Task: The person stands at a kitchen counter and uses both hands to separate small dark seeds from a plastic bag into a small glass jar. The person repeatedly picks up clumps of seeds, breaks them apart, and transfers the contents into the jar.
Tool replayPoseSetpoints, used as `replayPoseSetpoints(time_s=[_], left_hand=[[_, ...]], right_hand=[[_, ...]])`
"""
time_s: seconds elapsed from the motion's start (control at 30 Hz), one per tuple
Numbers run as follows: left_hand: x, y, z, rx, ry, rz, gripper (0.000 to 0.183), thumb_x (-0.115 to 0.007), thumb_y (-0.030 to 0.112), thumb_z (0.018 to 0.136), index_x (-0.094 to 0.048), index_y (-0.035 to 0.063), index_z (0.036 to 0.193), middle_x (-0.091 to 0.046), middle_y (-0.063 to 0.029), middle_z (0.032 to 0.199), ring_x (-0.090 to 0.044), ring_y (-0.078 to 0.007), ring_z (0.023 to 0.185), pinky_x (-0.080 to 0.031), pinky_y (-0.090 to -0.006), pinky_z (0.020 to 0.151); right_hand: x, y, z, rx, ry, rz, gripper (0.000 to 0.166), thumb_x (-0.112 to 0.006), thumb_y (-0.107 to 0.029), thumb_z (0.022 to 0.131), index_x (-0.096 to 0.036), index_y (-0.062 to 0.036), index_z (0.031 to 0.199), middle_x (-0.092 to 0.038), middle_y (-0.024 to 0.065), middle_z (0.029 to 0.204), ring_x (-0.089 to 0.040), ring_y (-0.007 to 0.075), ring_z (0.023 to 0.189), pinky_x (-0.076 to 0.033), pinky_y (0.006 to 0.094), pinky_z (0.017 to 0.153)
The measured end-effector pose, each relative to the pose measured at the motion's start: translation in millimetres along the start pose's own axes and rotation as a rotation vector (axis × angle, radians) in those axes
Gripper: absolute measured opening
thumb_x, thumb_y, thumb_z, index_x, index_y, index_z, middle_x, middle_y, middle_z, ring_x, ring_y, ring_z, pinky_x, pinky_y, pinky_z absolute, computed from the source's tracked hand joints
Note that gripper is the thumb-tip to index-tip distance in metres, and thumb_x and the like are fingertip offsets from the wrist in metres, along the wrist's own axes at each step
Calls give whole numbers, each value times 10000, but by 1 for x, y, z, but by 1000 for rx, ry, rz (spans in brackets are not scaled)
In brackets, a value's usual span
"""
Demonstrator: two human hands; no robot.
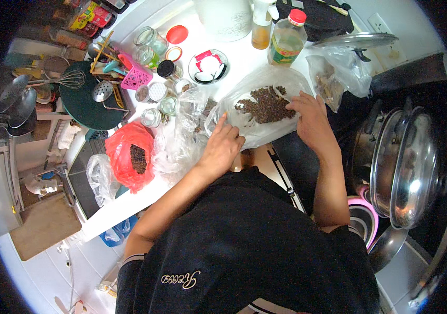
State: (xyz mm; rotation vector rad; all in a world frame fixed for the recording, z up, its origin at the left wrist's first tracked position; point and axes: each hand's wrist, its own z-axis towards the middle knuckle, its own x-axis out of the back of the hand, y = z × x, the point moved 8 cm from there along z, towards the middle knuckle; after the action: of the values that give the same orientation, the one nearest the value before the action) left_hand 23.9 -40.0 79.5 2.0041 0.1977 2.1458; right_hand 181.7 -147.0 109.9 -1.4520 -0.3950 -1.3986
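A clear plastic bag (247, 133) lies spread on the white counter, with a heap of small dark brown dried grains, perhaps peppercorns (266, 106), on or inside it. At the bag's left edge is my left hand (223, 145), index finger stretched out; whether it pinches the plastic cannot be told. My right hand (311, 117) touches the bag's right side, fingertips beside the heap. Left of my left hand are crumpled clear bags (168, 149) and a red plastic bag (117, 145) showing more dark grains (138, 159).
Glass jars (151, 117), a pink basket (135, 78) of utensils and a small dish (208, 76) stand at the back left. Behind the bag is a red-capped bottle (286, 43). Pans with glass lids (415, 168) stand right; a bag of dried pieces (325, 84) lies nearby.
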Motion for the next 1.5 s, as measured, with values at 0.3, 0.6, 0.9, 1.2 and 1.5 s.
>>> replayPoseSetpoints(time_s=[0.3, 0.6, 0.9, 1.2, 1.5], left_hand=[[-12, 15, -15, -50, -43, 36, 294, -509, 59, 778, -637, 22, 1039, -560, -83, 898, -552, -241, 968, -222, -505, 1128], [-5, 7, -22, 0, -9, -38, 299, -523, 37, 753, -624, 7, 1034, -568, -99, 951, -539, -256, 1043, -187, -516, 1138], [9, -10, -12, 19, 105, -61, 281, -536, 45, 741, -618, 13, 1008, -575, -137, 1075, -474, -301, 1182, -168, -517, 1146], [-2, -26, -9, 92, 62, -72, 312, -602, 62, 701, -622, 33, 1011, -556, -152, 1183, -430, -313, 1251, -164, -514, 1147], [2, -33, -2, 74, 103, -110, 324, -631, 66, 660, -621, 22, 981, -557, -160, 1178, -439, -317, 1244, -171, -521, 1142]], right_hand=[[-84, 30, 20, -227, -102, 382, 256, -654, -55, 767, -617, -16, 1017, -636, 161, 954, -609, 338, 916, -492, 378, 825], [-131, 55, 4, -361, -9, 153, 420, -729, -34, 681, -540, -41, 1056, -584, 175, 959, -565, 352, 927, -465, 414, 837], [-120, 34, 30, -179, 99, 291, 175, -688, 31, 703, -640, -16, 865, -617, 150, 847, -614, 283, 721, -498, 357, 674], [-134, 46, 34, -268, -22, 183, 107, -633, 36, 703, -597, -30, 779, -600, 155, 793, -594, 341, 770, -480, 414, 684], [-142, 33, 47, -146, -39, 173, 146, -664, 53, 693, -650, -5, 826, -607, 145, 814, -628, 260, 716, -510, 339, 666]])
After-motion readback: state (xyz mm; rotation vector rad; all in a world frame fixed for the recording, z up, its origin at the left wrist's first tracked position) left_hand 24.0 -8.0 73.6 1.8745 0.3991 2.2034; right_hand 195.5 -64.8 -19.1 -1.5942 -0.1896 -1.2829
